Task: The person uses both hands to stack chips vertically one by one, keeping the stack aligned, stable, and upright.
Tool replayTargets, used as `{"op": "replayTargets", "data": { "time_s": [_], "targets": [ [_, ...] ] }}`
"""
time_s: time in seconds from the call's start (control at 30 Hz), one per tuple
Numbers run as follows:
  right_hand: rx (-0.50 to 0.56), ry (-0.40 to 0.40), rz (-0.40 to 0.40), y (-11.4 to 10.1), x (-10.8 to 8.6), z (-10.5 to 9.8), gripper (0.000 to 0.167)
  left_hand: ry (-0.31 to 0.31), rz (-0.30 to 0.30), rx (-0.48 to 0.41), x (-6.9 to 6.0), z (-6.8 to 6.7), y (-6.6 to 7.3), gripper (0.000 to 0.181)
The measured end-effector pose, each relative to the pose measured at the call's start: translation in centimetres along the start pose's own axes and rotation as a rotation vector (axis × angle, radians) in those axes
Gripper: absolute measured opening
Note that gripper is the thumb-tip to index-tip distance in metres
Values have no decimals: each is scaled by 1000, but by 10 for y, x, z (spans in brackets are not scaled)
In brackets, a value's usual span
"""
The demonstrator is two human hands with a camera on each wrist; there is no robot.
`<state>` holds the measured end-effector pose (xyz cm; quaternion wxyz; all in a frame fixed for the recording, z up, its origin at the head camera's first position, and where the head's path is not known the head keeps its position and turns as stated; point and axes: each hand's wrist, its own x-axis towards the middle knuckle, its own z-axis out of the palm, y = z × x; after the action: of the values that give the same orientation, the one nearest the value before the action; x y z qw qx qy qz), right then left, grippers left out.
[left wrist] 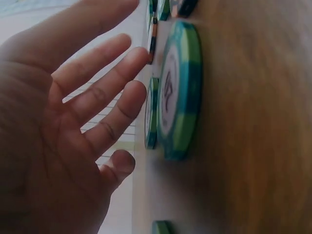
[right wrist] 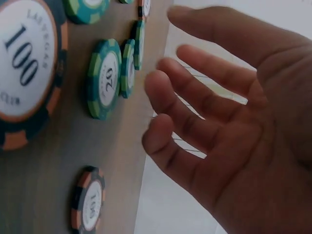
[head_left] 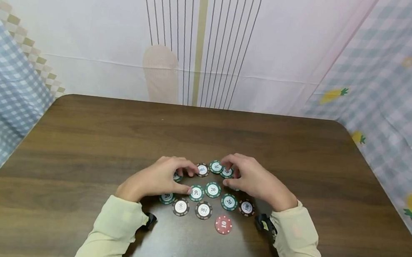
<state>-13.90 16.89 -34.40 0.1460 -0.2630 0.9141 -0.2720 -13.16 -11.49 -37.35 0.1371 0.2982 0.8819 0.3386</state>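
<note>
Several poker chips lie flat on the wooden table between and around both hands. My left hand (head_left: 165, 176) hovers at the left of them, fingers loosely bent and holding nothing. Its thumb tip is at the edge of a green 20 chip (head_left: 196, 193); touching or just above, I cannot tell. Near its fingertips is a black-and-orange 100 chip (head_left: 202, 170). My right hand (head_left: 251, 179) is over the right side, its fingers relaxed and nothing in them. Under its fingertips a green 20 chip (head_left: 227, 172) is partly covered. In the right wrist view a large 100 chip (right wrist: 27, 61) shows close up.
Closer to me lie a red 10 chip (head_left: 223, 224) and more 100 chips, such as the one (head_left: 203, 210) in the middle. The brown table (head_left: 88, 133) ends at a patterned cloth backdrop (head_left: 107, 30). Checked cloths (head_left: 4, 74) hang at both sides.
</note>
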Motion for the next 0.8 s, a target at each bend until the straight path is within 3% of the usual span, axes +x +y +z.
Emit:
{"op": "replayTargets", "data": {
  "time_s": [0.1, 0.2, 0.37, 0.6, 0.8],
  "targets": [
    [-20, -66, -14, -1, 1, 3, 41, -37, 0, 9, 0, 1, 1, 40],
    [-44, -107, -27, -4, 2, 6, 42, -61, 3, -37, 1, 2, 3, 41],
    [-63, -152, -18, -14, 5, 12, 41, -72, -17, -41, -1, 5, 6, 41],
    [-159, -167, 13, -28, 9, 23, 45, -42, -31, 111, -1, 8, 11, 34],
    [-235, -144, 45, -34, 5, 27, 36, -28, -25, 84, 1, 13, 11, 29]
  ]
}}
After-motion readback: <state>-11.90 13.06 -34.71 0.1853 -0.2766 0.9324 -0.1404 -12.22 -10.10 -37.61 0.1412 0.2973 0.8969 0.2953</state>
